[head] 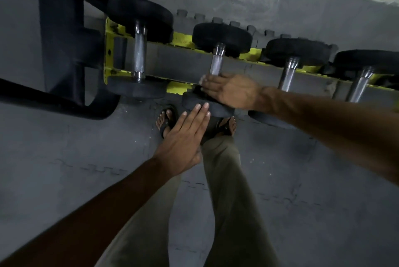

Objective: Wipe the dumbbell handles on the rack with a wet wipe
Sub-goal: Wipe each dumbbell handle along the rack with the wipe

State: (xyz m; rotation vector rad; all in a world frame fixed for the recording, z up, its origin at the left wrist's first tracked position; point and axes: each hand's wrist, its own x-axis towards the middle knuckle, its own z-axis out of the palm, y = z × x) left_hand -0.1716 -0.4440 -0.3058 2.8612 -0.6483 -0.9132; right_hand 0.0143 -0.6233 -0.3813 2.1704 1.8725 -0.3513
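Several dumbbells with black end weights and knurled steel handles lie across a yellow rack (181,39). My right hand (230,91) grips the near end of the second dumbbell's handle (216,62). A small pale bit of the wet wipe (202,78) shows at its fingertips. My left hand (183,137) is flat with straight fingers, and its fingertips touch that dumbbell's near weight (192,102). The first handle (140,55) lies bare to the left. The third handle (288,74) and fourth handle (359,85) lie to the right, partly behind my right forearm.
A black machine frame (62,40) stands at the left end of the rack. Grey interlocking floor mats (86,158) cover the ground. My feet in sandals (167,120) stand just under the rack's front edge, my trouser legs below them.
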